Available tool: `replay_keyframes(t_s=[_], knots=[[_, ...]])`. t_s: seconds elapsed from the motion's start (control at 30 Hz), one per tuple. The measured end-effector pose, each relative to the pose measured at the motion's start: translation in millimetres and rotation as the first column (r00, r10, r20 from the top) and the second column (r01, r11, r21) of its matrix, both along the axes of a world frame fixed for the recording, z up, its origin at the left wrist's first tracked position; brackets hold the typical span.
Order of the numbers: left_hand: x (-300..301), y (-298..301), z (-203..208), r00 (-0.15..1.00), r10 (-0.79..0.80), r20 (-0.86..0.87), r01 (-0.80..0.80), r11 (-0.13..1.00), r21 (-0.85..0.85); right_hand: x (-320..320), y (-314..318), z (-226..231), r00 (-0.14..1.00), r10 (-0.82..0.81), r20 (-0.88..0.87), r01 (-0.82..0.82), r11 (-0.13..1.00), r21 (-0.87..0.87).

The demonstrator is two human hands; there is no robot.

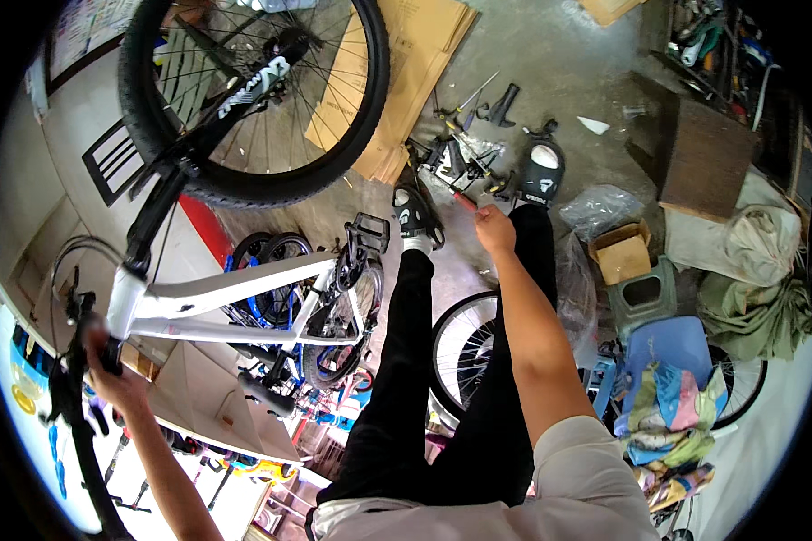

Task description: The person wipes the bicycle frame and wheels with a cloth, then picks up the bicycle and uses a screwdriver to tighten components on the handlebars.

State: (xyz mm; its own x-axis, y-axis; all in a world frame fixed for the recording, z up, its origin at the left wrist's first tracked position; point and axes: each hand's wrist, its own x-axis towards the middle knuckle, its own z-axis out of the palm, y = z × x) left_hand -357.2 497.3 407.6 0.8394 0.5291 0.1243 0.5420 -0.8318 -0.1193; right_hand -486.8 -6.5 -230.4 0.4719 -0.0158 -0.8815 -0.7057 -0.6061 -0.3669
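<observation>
A white bicycle frame (235,281) with a black fork and a large front wheel (366,135) stands at my left, its front end pointing up and away. My left hand (117,379) is closed around the middle of its black handlebar (81,442), close to the stem; the fingertips are partly blurred. Low over the floor by my feet, my right hand (494,230) grips a red-handled screwdriver (463,201), its thin shaft aimed up and left. Just beyond the tip lies a pile of loose tools and small parts (456,158), apart from the bicycle.
A hammer (505,104) and flattened cardboard (415,54) lie on the floor ahead. To the right are a small open box (621,252), a green plastic stool (645,293), a brown wooden box (708,158) and cloths. A spoked wheel (460,352) shows beside my legs.
</observation>
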Motion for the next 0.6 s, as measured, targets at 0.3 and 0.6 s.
replay_keyframes(t_s=[0.3,0.6], knots=[[-1.6,-15.2,23.5,0.957,-0.095,-0.273,0.137,0.981,0.140,46.2,44.9,-91.2,0.962,0.133,0.237,-0.147,0.988,0.043],[-2.8,-18.0,38.8,0.868,-0.153,-0.472,0.318,0.901,0.294,153.5,98.3,-142.3,0.676,0.514,0.528,-0.409,0.858,-0.311]])
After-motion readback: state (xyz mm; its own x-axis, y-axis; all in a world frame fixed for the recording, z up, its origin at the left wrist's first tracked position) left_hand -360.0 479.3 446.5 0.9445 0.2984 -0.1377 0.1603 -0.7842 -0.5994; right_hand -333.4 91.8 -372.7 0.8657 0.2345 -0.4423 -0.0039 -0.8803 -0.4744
